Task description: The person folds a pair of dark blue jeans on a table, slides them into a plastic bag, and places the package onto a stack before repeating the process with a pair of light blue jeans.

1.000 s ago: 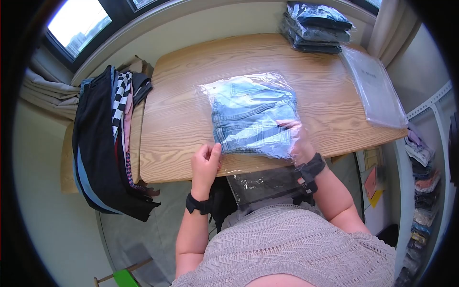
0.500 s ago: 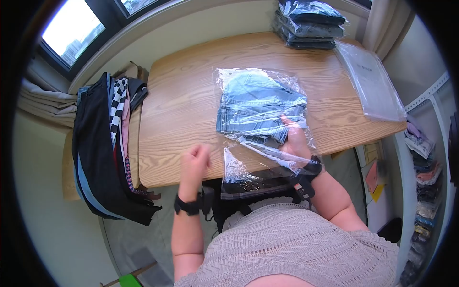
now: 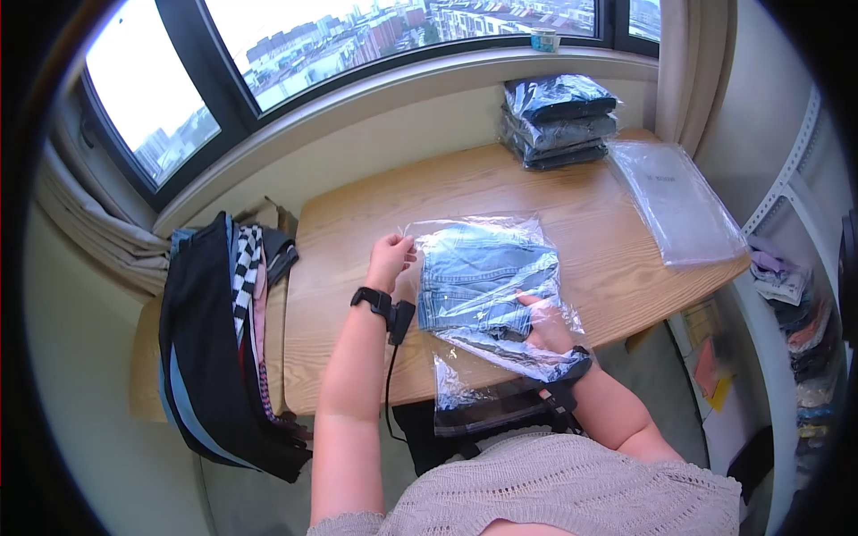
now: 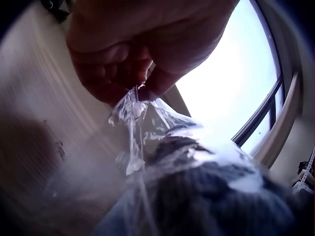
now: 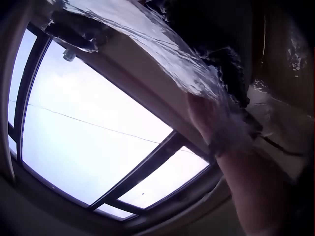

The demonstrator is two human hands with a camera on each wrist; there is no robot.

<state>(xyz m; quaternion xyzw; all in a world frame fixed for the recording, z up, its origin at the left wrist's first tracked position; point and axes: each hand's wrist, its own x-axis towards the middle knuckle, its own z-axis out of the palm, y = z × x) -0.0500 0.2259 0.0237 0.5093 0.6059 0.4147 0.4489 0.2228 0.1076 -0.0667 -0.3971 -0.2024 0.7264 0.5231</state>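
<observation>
- Clear, crinkly plastic bag [image 3: 487, 295] lay on the pale wooden table [image 3: 357, 330], and the folded light-blue denim garment [image 3: 483, 277] sat inside it, near the table's middle.
- Your left hand [image 3: 391, 255] pinched the bag's far left corner between thumb and curled fingers; the left wrist view showed that pinch [image 4: 133, 93] closed tight on the film.
- Half a second before, that hand was a loose fist off the table's near edge, holding nothing. A second before, it was at the bag's near left edge. So you let go low and took hold again high.
- Your right hand [image 3: 547, 326] was inside the bag's mouth, at the table's near edge, with its fingers lying on the denim's near right corner. It was there in the earlier pictures too.
- I cannot tell whether those right fingers gripped the cloth or only pressed on it; the film blurs them in both views.
- The open end of the bag hung over the table's near edge toward your lap.
- I judge the regrip means the denim was seated and you were drawing the bag taut over it.
- Bagged dark garments in a stack [image 3: 556, 121] stood at the table's far right corner, with flat empty clear bags [image 3: 679, 201] beside them.
- Loose clothes, black and checkered [image 3: 223, 339], hung off the table's left side.
</observation>
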